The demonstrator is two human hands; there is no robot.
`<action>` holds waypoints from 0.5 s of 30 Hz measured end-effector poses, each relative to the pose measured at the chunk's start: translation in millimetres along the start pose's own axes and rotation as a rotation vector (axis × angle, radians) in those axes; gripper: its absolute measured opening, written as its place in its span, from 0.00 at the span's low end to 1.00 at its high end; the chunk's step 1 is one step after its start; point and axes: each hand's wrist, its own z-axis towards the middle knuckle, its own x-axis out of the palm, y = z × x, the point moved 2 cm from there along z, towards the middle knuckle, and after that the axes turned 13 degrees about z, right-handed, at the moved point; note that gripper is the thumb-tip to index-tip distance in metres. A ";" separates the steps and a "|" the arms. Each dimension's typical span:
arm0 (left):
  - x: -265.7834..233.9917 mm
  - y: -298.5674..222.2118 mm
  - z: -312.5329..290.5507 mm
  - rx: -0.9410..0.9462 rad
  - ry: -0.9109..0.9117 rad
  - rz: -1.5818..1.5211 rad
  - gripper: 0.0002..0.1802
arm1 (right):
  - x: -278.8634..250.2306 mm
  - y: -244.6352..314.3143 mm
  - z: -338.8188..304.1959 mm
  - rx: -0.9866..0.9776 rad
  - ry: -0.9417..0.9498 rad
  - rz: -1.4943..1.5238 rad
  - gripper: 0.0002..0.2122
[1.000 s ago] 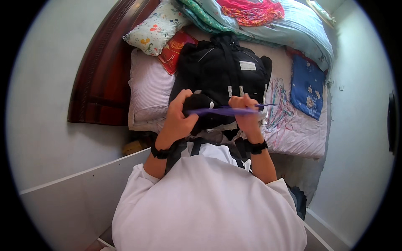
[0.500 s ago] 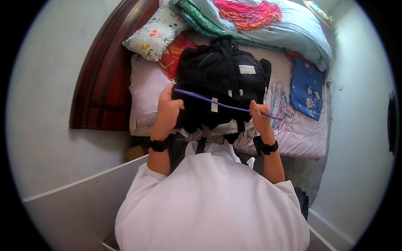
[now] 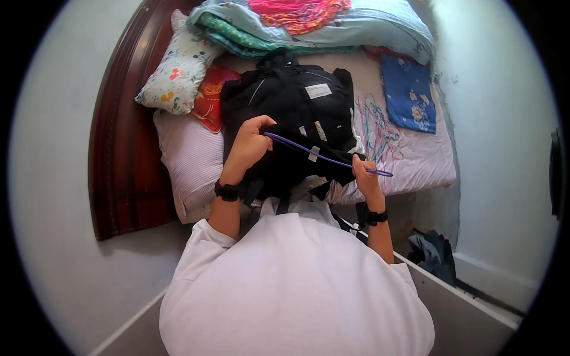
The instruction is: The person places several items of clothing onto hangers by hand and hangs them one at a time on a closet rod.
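Observation:
A thin purple wire clothes hanger (image 3: 332, 159), seen nearly edge-on, stretches between my hands over dark cloth. My left hand (image 3: 248, 147) is closed around its left end. Near the other end my right hand (image 3: 367, 181) pinches it, and a narrow loop sticks out past the fingers. Right below and beyond the hanger lies a black jacket (image 3: 278, 98) with a white label, spread on the bed. More black cloth bunches under my hands; whether my fingers also grip some of it, I cannot tell.
Several thin coloured wire hangers (image 3: 380, 133) lie tangled on the bed beside a folded blue floral cloth (image 3: 408, 95). Pillows (image 3: 178, 74) lean by the dark wooden headboard (image 3: 122, 136). A light blue quilt (image 3: 368, 26) covers the far side. Dark cloth (image 3: 436, 255) lies low at the right.
My view has swung right, so the bed sits further left. My left hand has turned and moved right, closer to my right hand; the hanger stays in both hands.

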 end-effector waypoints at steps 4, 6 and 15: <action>21.1 -10.8 17.3 0.170 -0.100 0.194 0.19 | -6.5 -23.5 -31.2 0.008 -0.137 -0.082 0.23; 31.7 -6.6 27.7 0.273 -0.085 0.249 0.19 | -6.0 -28.4 -48.5 0.030 -0.193 -0.059 0.23; 81.3 -4.5 37.7 0.557 -0.186 0.344 0.16 | 4.4 20.9 -118.3 0.170 -0.489 -0.055 0.25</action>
